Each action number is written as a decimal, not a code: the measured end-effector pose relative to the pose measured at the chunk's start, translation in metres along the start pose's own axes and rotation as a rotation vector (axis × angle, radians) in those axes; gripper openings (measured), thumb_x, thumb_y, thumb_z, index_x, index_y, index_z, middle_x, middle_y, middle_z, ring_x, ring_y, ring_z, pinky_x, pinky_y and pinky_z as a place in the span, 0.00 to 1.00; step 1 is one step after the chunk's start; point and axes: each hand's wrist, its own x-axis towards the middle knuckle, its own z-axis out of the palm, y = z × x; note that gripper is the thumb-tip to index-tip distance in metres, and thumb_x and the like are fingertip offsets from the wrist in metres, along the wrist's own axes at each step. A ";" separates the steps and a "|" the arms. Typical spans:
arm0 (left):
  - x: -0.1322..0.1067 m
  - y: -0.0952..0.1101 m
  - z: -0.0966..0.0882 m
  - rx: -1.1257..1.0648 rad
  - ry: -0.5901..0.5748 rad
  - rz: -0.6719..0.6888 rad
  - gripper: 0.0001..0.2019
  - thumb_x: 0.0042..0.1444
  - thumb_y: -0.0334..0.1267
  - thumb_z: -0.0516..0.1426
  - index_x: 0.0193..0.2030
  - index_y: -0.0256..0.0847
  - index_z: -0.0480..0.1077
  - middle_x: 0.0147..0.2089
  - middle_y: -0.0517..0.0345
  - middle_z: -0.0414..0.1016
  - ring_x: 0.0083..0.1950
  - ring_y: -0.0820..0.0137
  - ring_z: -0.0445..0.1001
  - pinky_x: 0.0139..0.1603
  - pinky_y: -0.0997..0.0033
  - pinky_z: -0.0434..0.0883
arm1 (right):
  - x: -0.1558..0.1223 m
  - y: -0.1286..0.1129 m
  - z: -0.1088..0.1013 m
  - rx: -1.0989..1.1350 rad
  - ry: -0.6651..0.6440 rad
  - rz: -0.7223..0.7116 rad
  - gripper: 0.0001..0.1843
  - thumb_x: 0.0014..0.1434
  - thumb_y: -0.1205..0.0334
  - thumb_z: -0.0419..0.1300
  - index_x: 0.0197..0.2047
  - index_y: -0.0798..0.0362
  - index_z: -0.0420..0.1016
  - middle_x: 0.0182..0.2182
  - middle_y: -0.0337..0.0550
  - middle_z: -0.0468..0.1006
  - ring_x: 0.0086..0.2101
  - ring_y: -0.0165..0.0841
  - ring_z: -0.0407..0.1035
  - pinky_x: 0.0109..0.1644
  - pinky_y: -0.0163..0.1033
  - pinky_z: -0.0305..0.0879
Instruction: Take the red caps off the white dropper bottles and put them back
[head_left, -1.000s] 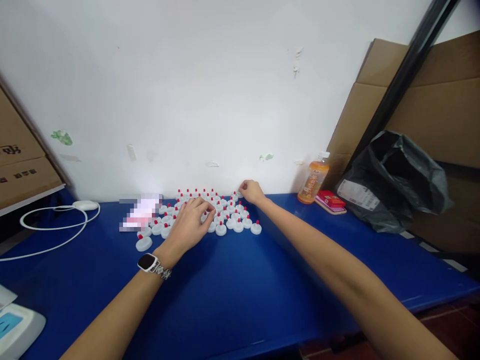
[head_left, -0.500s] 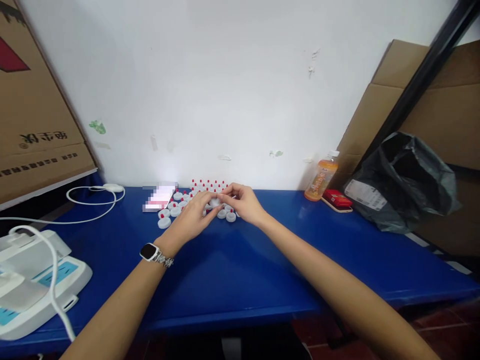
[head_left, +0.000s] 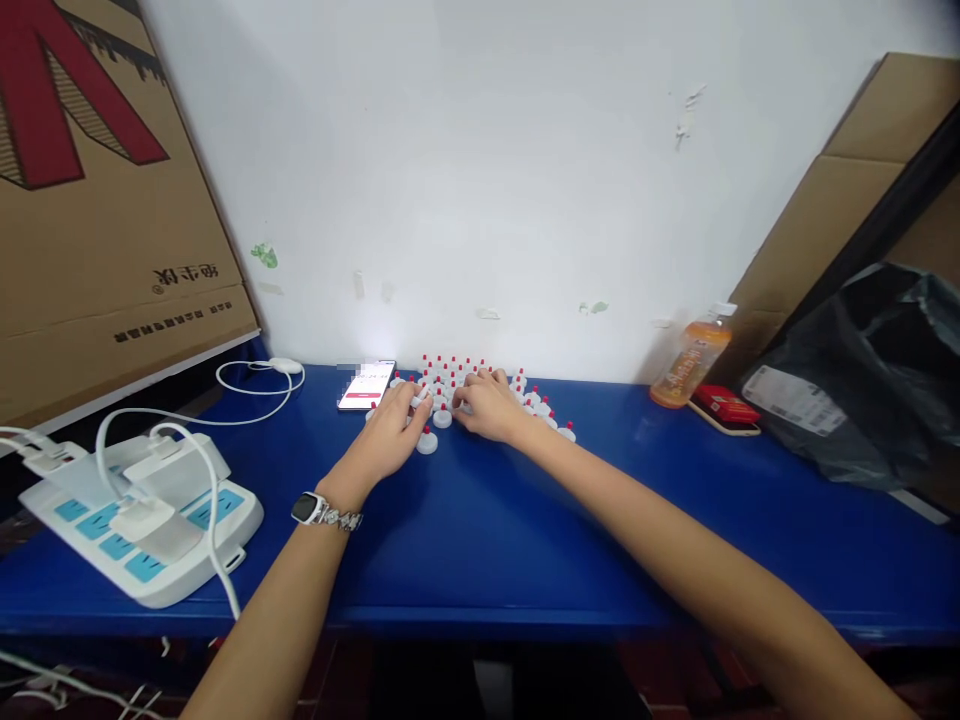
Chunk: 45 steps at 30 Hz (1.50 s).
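Observation:
Several white round caps with red tips [head_left: 442, 418] stand in a group on the blue table, close to the wall. At the left of the group, my left hand [head_left: 386, 432] is closed, with a white cap [head_left: 421, 396] between thumb and fingers. My right hand [head_left: 487, 405] reaches in among the caps from the right, its fingers curled and pressed together. What they grip, if anything, is mostly hidden behind the hand. One cap [head_left: 427, 441] stands in front of the left thumb, and others lie along the right forearm.
A lit phone [head_left: 367, 386] lies left of the caps. Farther left are a white power strip [head_left: 146, 590] with plugs and cables, and a large cardboard box [head_left: 127, 240]. An orange drink bottle [head_left: 690, 362], a red box [head_left: 724, 404] and a dark plastic bag [head_left: 847, 390] are at the right.
My hands were together around a white cap and are now apart, the right one moved off among the caps. The camera view has turned left.

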 end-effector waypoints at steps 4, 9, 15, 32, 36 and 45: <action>0.000 -0.001 -0.002 -0.044 0.006 -0.051 0.16 0.69 0.50 0.45 0.41 0.42 0.65 0.40 0.54 0.70 0.43 0.62 0.70 0.41 0.63 0.67 | 0.005 -0.003 0.002 -0.019 -0.065 0.012 0.07 0.60 0.63 0.59 0.37 0.53 0.80 0.40 0.50 0.79 0.46 0.44 0.64 0.51 0.49 0.48; -0.002 0.005 -0.002 -0.060 0.006 -0.033 0.15 0.69 0.50 0.45 0.43 0.42 0.65 0.40 0.54 0.70 0.43 0.62 0.70 0.41 0.63 0.67 | 0.005 0.002 0.004 0.010 -0.062 -0.002 0.07 0.61 0.65 0.59 0.34 0.54 0.78 0.37 0.48 0.80 0.45 0.43 0.64 0.50 0.47 0.47; -0.005 0.019 0.003 -0.055 -0.014 0.033 0.15 0.69 0.49 0.46 0.45 0.42 0.66 0.42 0.54 0.72 0.44 0.63 0.71 0.45 0.63 0.67 | -0.015 0.009 -0.005 0.192 0.093 0.026 0.07 0.63 0.64 0.59 0.34 0.53 0.77 0.34 0.45 0.81 0.42 0.39 0.66 0.51 0.46 0.49; -0.013 0.043 0.032 0.243 -0.127 0.201 0.13 0.71 0.47 0.44 0.43 0.41 0.62 0.38 0.53 0.67 0.42 0.61 0.68 0.44 0.59 0.67 | -0.033 -0.030 0.003 1.407 0.630 0.496 0.13 0.47 0.53 0.69 0.27 0.54 0.75 0.25 0.40 0.78 0.27 0.31 0.69 0.32 0.37 0.66; -0.013 0.048 0.032 0.321 -0.125 0.202 0.11 0.71 0.44 0.45 0.42 0.40 0.62 0.39 0.52 0.68 0.42 0.61 0.68 0.44 0.59 0.66 | -0.032 -0.039 0.005 1.443 0.704 0.538 0.13 0.47 0.53 0.69 0.26 0.53 0.73 0.23 0.38 0.76 0.26 0.31 0.69 0.31 0.36 0.65; -0.013 0.057 0.035 0.439 -0.098 0.184 0.08 0.69 0.38 0.46 0.41 0.39 0.62 0.40 0.50 0.70 0.43 0.59 0.68 0.44 0.58 0.66 | -0.033 -0.046 0.013 1.393 0.784 0.524 0.13 0.51 0.53 0.66 0.29 0.54 0.73 0.26 0.39 0.77 0.27 0.31 0.70 0.33 0.37 0.67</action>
